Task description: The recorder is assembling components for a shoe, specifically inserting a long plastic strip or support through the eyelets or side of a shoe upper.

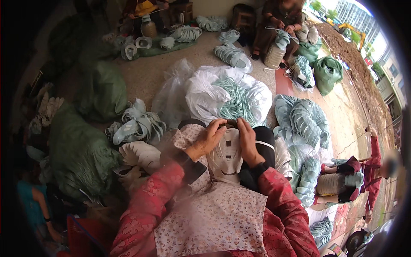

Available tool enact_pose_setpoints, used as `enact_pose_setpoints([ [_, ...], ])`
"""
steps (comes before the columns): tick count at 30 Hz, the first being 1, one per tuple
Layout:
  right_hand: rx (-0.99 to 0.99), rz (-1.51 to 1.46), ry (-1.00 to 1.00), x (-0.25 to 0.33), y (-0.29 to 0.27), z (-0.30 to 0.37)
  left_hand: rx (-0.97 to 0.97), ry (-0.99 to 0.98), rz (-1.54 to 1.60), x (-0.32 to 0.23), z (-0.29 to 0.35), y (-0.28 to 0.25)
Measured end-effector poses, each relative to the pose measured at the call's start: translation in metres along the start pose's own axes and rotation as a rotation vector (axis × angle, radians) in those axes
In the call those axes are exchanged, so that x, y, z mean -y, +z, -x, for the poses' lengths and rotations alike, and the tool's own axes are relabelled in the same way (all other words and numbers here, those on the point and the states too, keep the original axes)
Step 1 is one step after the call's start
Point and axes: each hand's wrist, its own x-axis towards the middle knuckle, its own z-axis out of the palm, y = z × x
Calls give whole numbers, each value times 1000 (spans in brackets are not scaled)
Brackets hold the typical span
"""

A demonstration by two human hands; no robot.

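Note:
Held upright between my knees is a cream plastic container with square cut-outs down its side. My left hand curves over its upper left edge, fingers together and bent. From the right side, my right hand closes in with its fingers pressed together over the same end. A dark brown edge shows between the two hands; what the fingertips grip there is hidden. Just beyond my hands, a white plastic bag holds a heap of pale green laces.
Stacked pale blue shoe uppers lie at my right, with more loose uppers at my left. Full green sacks stand at far left. Co-workers sit across the floor and at far right, near plastic jugs.

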Motion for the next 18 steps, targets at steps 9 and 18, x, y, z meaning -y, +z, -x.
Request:
enact_pose_setpoints([
  [9, -1, 328, -165, -1, 11, 18, -137, 57, -215, -10, 6, 14],
  [18, -85, 629, -379, -4, 21, 19, -68, -62, -30, 1, 7, 11],
])
